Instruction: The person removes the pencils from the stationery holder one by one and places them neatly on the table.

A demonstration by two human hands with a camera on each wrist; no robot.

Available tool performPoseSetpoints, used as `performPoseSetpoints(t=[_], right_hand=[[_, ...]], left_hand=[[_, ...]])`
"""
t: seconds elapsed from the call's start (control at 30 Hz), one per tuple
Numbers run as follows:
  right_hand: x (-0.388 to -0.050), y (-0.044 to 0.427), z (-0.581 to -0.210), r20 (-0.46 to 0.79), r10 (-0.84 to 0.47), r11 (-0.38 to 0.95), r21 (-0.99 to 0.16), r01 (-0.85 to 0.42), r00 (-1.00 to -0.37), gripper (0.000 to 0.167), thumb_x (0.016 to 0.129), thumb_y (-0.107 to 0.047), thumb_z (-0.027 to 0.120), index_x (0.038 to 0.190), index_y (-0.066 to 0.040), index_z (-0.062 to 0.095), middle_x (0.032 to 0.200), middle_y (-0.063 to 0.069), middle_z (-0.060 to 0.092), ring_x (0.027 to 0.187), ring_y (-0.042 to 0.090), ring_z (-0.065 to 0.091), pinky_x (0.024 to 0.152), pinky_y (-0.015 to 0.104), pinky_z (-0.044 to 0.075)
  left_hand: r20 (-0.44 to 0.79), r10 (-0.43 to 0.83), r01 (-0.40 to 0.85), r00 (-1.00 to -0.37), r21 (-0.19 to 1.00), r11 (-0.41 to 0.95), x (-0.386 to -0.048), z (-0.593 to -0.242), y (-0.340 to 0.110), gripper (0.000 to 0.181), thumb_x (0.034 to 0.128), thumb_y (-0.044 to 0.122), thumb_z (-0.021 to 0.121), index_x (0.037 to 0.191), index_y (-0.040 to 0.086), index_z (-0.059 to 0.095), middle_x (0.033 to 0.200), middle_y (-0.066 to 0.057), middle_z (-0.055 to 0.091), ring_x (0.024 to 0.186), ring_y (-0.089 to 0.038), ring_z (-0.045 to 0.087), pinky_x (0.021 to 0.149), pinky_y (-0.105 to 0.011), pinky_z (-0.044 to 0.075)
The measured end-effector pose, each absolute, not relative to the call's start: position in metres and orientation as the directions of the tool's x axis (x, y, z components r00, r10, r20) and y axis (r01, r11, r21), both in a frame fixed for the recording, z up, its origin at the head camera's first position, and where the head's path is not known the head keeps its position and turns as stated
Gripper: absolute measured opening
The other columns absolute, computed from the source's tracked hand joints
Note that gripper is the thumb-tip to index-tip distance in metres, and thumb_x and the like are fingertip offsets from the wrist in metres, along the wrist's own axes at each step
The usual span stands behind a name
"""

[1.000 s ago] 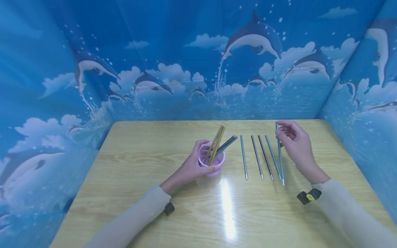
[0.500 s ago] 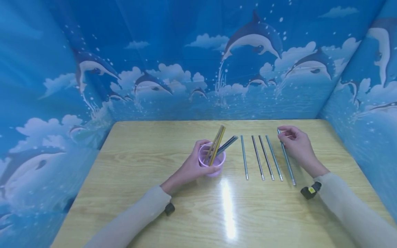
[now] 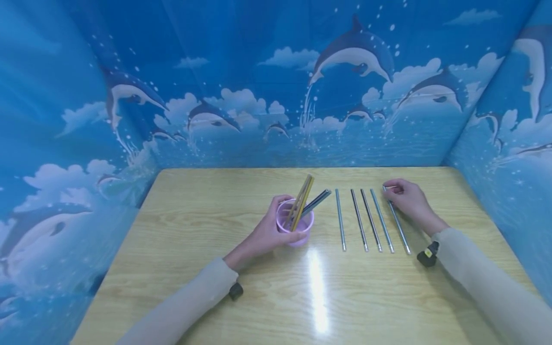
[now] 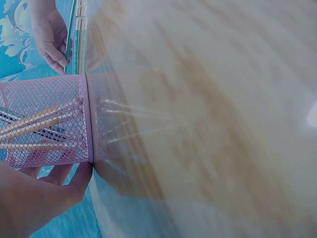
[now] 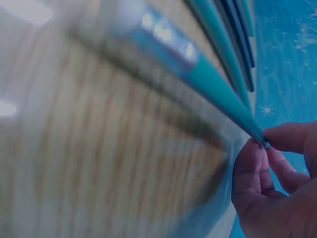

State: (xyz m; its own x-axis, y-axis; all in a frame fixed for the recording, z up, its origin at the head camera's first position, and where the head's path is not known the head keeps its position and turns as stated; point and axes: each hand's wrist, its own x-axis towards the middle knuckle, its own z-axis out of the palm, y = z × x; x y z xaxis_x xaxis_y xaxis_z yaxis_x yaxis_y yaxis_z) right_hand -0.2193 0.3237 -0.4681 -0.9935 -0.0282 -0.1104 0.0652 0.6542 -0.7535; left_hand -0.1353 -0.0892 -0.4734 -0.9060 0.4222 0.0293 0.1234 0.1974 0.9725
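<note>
We have the right hand (image 3: 409, 200) pinching the far end of a teal pencil (image 3: 397, 223), at the table's (image 3: 194, 206) right side, beside four lying pencils (image 3: 371, 219). Long axis runs far-left to near-right, silver ferrule end near. Left hand (image 3: 267, 235) grips a pink cup (image 4: 54, 89). Left wrist view gives us mesh walls with contents showing through; right wrist view, the ferrule close up, tiny from the head.
</note>
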Motion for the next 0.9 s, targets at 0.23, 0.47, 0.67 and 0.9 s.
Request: performPoseSetpoints(t=[0.23, 0.47, 0.67, 0.9], right_hand=[[-0.228, 0.32, -0.473, -0.137, -0.04, 0.7, -0.711, 0.07, -0.99, 0.04, 0.108, -0.017, 0.064, 0.142, 0.006, 0.061, 0.122, 0.025, 0.065, 0.098, 0.03, 0.065, 0.076, 0.028, 0.057], [-0.232, 0.321, -0.475, -0.116, -0.071, 0.75, -0.661, 0.023, -0.991, 0.04, 0.107, -0.017, 0.067, 0.139, 0.006, 0.061, 0.121, 0.026, 0.067, 0.108, 0.039, 0.064, 0.091, 0.052, 0.057], [-0.233, 0.321, -0.477, -0.094, -0.105, 0.779, -0.626, -0.023, -0.99, 0.038, 0.106, -0.015, 0.067, 0.136, 0.008, 0.061, 0.118, 0.026, 0.068, 0.111, 0.044, 0.064, 0.099, 0.064, 0.053], [-0.234, 0.323, -0.477, -0.075, -0.124, 0.799, -0.599, -0.055, -0.989, 0.039, 0.107, -0.015, 0.066, 0.137, 0.009, 0.059, 0.121, 0.03, 0.067, 0.114, 0.048, 0.065, 0.1, 0.067, 0.052]], left_hand=[[0.024, 0.416, 0.123, -0.909, 0.969, 0.213, -0.134, -0.475, -0.092, 0.096, 0.0856, 0.02, 0.095, 0.16, 0.028, 0.034, 0.153, -0.004, 0.054, 0.134, -0.026, 0.06, 0.109, -0.046, 0.056], [0.011, 0.415, 0.115, -0.91, 0.967, 0.226, -0.135, -0.474, -0.092, 0.096, 0.0854, 0.022, 0.095, 0.16, 0.03, 0.035, 0.153, -0.002, 0.054, 0.135, -0.025, 0.059, 0.11, -0.047, 0.055], [0.013, 0.419, 0.113, -0.908, 0.97, 0.215, -0.135, -0.475, -0.091, 0.096, 0.086, 0.023, 0.095, 0.16, 0.028, 0.034, 0.154, -0.002, 0.054, 0.136, -0.025, 0.059, 0.111, -0.048, 0.055], [0.023, 0.409, 0.112, -0.912, 0.974, 0.195, -0.136, -0.477, -0.088, 0.096, 0.0842, 0.021, 0.096, 0.159, 0.028, 0.036, 0.153, -0.003, 0.055, 0.133, -0.027, 0.061, 0.108, -0.046, 0.057]])
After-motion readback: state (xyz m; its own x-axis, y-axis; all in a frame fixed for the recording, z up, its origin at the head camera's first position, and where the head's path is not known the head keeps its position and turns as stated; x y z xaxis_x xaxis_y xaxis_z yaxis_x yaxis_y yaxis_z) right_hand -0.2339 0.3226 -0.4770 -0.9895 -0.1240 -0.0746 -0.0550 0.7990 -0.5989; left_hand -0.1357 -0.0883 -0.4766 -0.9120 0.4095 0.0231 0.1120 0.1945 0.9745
